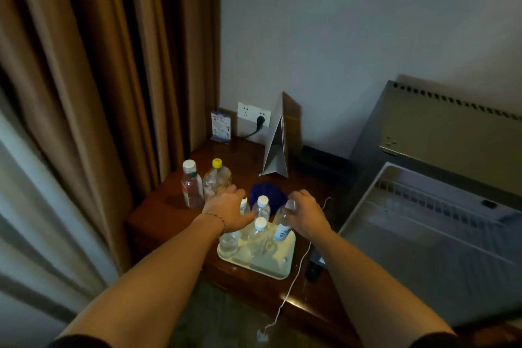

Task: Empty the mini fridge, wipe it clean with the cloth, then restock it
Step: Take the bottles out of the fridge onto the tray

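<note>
Right hand fingers gripping clear plastic bottle, left hand grasping another

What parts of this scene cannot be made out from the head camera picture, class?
- Bottle under the left hand: mostly covered by that hand.
- Blue cloth: lower part hidden behind the bottles on the tray.
- Mini fridge interior: cut off by the right edge.
- Leaflet text: too small.

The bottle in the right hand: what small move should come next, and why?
Probably lift the bottle clear of the tray. The right hand grips its neck, it leans over the tray, and the mini fridge stands open beside.
</note>
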Demonstrator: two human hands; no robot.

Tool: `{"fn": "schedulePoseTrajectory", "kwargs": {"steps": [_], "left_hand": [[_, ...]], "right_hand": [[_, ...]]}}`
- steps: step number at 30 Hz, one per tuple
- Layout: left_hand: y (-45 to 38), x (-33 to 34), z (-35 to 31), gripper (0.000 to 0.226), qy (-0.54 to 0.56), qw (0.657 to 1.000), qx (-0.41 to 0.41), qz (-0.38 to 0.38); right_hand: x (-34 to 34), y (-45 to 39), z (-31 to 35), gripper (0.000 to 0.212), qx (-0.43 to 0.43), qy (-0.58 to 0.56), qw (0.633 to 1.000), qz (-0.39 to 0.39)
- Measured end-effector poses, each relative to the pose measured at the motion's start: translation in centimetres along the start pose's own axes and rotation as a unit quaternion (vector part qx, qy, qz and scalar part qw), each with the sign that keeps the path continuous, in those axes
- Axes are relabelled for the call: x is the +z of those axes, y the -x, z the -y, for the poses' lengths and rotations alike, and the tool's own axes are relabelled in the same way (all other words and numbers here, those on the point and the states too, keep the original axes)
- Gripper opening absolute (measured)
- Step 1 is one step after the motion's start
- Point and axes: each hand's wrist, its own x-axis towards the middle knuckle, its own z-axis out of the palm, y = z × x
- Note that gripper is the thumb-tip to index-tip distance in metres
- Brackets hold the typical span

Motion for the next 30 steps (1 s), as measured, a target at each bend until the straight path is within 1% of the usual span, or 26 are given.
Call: {"fn": "schedulePoseTrajectory", "kwargs": {"steps": [3, 7, 9, 10, 12, 14, 16, 19, 23, 27, 30], "left_hand": [[-1.2, 1.4, 0.6, 0.063, -0.011, 1.000, 0.004, 0.028], [-2.4, 2.5, 1.4, 0.065, 0.002, 1.000, -0.001, 0.028], [-2.6, 2.9, 1.4, 0.064, -0.012, 1.000, 0.008, 0.017], [-2.8, 3.0, 1.3, 0.063, -0.020, 1.000, 0.022, 0.006], [-3.1, 3.2, 0.8, 0.063, -0.041, 0.996, 0.077, -0.007], [-3.4, 3.8, -0.1, 0.064, -0.070, 0.988, 0.137, 0.005], [-3.7, 4.4, -1.1, 0.063, -0.080, 0.983, 0.161, 0.032], [-4.3, 5.3, -1.9, 0.061, -0.059, 0.984, 0.145, 0.079], [-4.5, 6.1, -2.0, 0.051, -0.008, 0.986, 0.111, 0.126], [-4.9, 6.6, -1.8, 0.042, 0.019, 0.988, 0.086, 0.130], [-5.0, 7.2, -1.9, 0.040, 0.029, 0.988, 0.080, 0.129]], "right_hand": [[1.3, -1.2, -0.7, 0.035, 0.001, 0.011, 1.000, 0.010], [2.6, -2.7, -1.5, 0.032, 0.003, 0.029, 0.999, 0.032], [3.2, -3.2, -1.7, 0.030, -0.003, 0.029, 0.999, 0.044], [3.4, -3.5, -1.8, 0.030, -0.006, 0.029, 0.998, 0.046], [3.8, -3.9, -1.9, 0.032, -0.011, 0.035, 0.998, 0.054], [4.3, -4.0, -2.3, 0.034, -0.018, 0.041, 0.997, 0.066], [4.6, -4.2, -2.6, 0.031, -0.021, 0.039, 0.997, 0.064], [4.8, -4.6, -2.9, 0.027, -0.013, 0.029, 0.998, 0.057], [4.8, -5.2, -2.9, 0.026, -0.026, 0.021, 0.997, 0.070], [5.1, -5.4, -2.9, 0.021, -0.027, 0.015, 0.996, 0.081], [5.5, -5.1, -3.0, 0.022, -0.029, 0.021, 0.996, 0.082]]}}
